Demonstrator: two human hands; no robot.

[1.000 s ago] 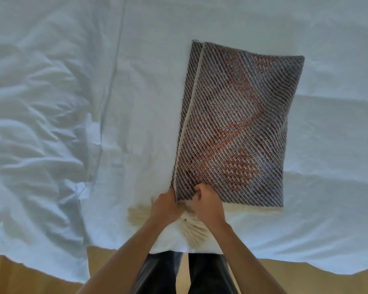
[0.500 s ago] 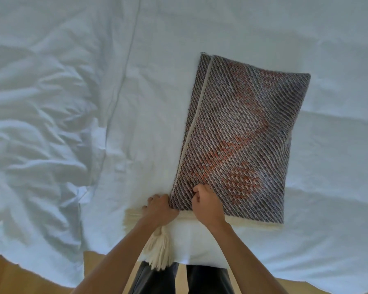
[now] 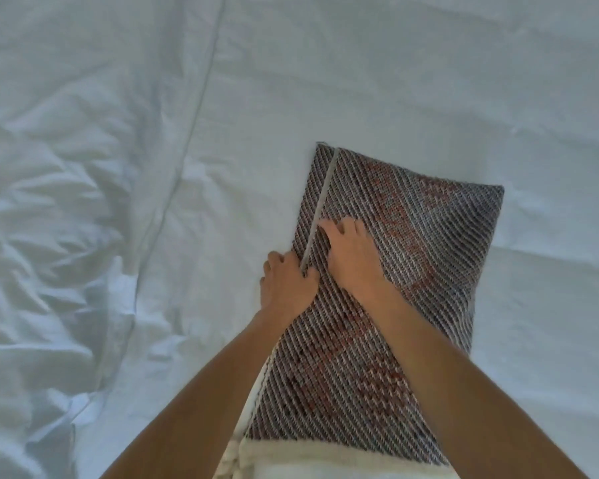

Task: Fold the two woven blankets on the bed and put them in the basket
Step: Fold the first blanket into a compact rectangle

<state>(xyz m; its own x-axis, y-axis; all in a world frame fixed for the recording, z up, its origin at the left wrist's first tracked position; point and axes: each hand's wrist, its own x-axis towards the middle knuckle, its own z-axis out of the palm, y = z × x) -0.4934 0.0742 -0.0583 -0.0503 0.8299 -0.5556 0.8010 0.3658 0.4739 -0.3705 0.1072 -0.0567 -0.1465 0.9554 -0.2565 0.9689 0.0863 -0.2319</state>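
1. One woven blanket, in a dark and pale diagonal weave with rust-red figures.
2. Two layers of it show at its left edge, parted by one pale line.
3. Two hands, both mine: my left hand at the woven blanket's left edge, my right hand on top of it, just beside.
4. Two bare forearms, both crossing the woven blanket's near half.
5. One cream border along its near end.
6. One bunch of cream fringe at its near left corner; I cannot count the strands.
7. One white bed sheet under and all around the woven blanket.
8. One long seam in that sheet, left of the woven blanket.
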